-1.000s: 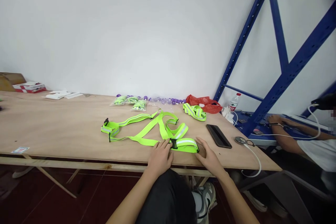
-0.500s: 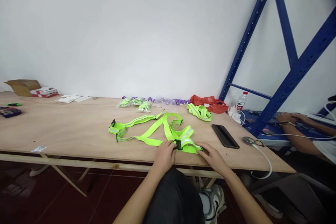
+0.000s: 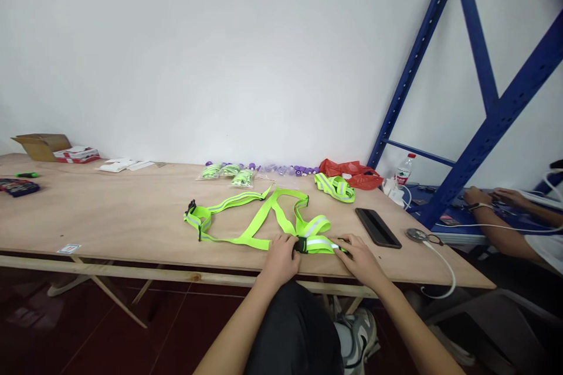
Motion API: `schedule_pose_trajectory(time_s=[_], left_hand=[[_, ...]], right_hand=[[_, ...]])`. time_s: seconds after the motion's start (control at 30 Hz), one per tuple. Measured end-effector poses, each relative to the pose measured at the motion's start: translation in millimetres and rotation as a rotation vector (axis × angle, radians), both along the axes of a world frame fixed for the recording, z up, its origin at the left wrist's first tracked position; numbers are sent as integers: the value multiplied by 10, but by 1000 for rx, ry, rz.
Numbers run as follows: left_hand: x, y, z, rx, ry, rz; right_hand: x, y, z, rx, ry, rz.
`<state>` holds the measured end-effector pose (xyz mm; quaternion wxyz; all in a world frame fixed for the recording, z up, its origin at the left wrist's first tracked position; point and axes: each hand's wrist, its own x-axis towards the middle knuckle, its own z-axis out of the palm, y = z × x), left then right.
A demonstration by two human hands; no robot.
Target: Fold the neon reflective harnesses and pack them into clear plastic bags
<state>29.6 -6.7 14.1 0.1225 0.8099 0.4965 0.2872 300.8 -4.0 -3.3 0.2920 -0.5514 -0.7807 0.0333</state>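
Neon-yellow harness (image 3: pixel 285 222) lay spread on the surface (image 3: pixel 132 211), left hand (image 3: pixel 281 255) gripping it beside its black buckle (image 3: pixel 301 244), right hand (image 3: pixel 358 256) pinching the band end (image 3: pixel 329 244); piece apparently neither folded nor bagged, three bagged bundles (image 3: pixel 241 178) behind seemingly finished.

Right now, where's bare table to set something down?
The widest patch lies between the dark packet and spread green straps, in front of white papers. A narrow strip parts straps and phone. It's crowded along the wall from bagged bundles to red bag, and around your left hand and right hand.
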Motion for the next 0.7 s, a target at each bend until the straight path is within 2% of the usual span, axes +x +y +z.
schedule_pose_trajectory(time_s=[0.1, 0.2, 0.27, 0.33, 0.37, 0.43, 0.53, 0.6, 0.63, 0.7], left_hand=[[2, 7, -27, 22, -68, -33], [-50, 3, -20, 30, -271, -106], [-169, -19, 16, 20, -460, -132], [-406, -48, 75, 29, -624, -90], [-577, -56, 109, 42, -676, -47], [-1020, -41, 177, 138, -727, 126], [-1825, 101, 271, 271, -635, 545], [-2312, 268, 334, 218, -484, 763], [-2504, 365, 370, 156, -390, 831], [-2752, 573, 453, -1, -182, 854]], right_hand=[[24, 20, -49, 7, 9, -28], [20, 29, -79, 3, 24, -36], [16, 31, -92, -1, 30, -38], [15, 32, -103, 1, 36, -40], [17, 34, -108, 3, 39, -39], [21, 37, -117, 7, 44, -35], [22, 44, -129, 10, 48, -34], [21, 51, -137, 18, 53, -40], [21, 54, -141, 21, 55, -42], [23, 62, -148, 24, 58, -44]])
